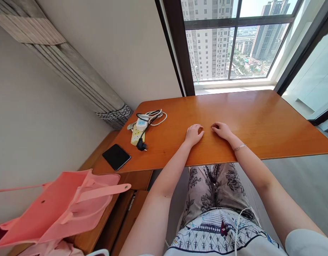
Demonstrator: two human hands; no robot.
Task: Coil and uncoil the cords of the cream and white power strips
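A pink bag (62,209) stands open at the left, beside the worktop (260,124); a black-screened device (116,156) lies face up near the left edge, its long axis running from far left to near right; next, a pale yellow power strip (137,136) points away, angled slightly right, and carries a white adapter (142,123) whose bluish print is too small to read; a white cable (164,119) loops beyond them; the black plug (141,144) aims its prongs nearer and rightward; the left hand (194,135) rests half open, loosely curled; the right hand (221,130) rests bent, fingertips partly hidden, its closure unclear.
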